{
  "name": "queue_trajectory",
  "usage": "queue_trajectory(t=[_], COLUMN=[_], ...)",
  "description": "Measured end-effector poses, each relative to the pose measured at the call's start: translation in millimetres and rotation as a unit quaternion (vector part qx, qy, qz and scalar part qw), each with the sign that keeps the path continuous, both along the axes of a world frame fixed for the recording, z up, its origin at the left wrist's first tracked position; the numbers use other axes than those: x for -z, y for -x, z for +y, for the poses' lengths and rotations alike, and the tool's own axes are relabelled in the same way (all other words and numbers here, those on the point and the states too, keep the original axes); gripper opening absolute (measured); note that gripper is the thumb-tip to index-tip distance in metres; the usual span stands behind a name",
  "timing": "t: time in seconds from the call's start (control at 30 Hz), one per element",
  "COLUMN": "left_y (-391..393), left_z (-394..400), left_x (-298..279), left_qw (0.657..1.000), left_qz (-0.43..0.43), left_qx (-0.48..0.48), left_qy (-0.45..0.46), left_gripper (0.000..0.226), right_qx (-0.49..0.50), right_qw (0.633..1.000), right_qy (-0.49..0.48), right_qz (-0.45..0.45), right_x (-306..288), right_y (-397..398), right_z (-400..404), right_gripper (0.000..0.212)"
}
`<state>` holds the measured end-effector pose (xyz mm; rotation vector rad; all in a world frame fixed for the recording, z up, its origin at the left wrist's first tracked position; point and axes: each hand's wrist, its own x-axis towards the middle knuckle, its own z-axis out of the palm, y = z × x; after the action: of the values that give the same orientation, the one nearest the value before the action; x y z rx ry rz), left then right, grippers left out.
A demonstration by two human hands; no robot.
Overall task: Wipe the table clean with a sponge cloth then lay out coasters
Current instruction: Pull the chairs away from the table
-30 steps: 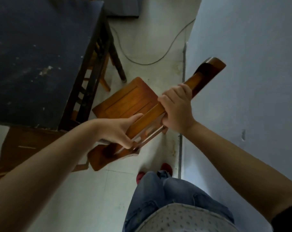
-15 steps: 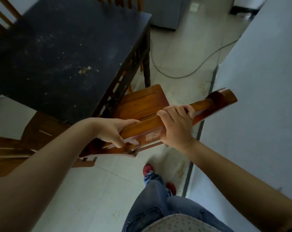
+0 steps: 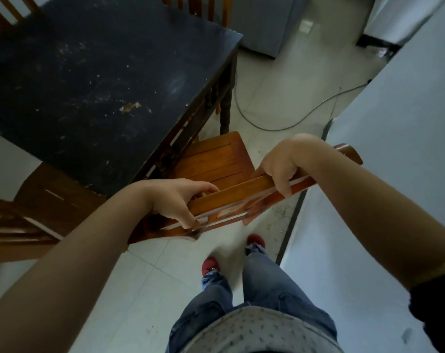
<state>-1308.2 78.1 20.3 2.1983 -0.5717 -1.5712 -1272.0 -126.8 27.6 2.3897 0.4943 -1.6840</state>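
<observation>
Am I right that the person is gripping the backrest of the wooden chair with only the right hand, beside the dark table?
Not quite: the head view shows both hands on the backrest, the left hand as well as the right hand. The chair does stand beside the dark table.

Surface point(image 3: 94, 80): black, flecked with pale crumbs; chair point(image 3: 216, 161): orange-brown slatted wood; jeans point(image 3: 264, 289): faded blue; shoes point(image 3: 210, 264): red; floor point(image 3: 129, 289): pale tile.
</observation>
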Motion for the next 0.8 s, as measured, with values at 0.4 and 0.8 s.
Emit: queue_trajectory(t=[0.4,0.8], left_y=[-14,-49], left_z=[-47,-105], left_x=[4,6], left_qw=[0.982,0.957], left_qz=[0.041,0.030], left_qx=[-0.177,-0.277], left_qy=[0.045,0.081], left_gripper=[0.069,0.072], right_qx=[-0.163,-0.240], right_qw=[0.985,0.970], right_qy=[-0.003,0.000], right_qz=[0.053,0.035], right_x=[1,-6], right_y=[-62,-137], right_z=[-34,-69], right_gripper=[0.085,0.073])
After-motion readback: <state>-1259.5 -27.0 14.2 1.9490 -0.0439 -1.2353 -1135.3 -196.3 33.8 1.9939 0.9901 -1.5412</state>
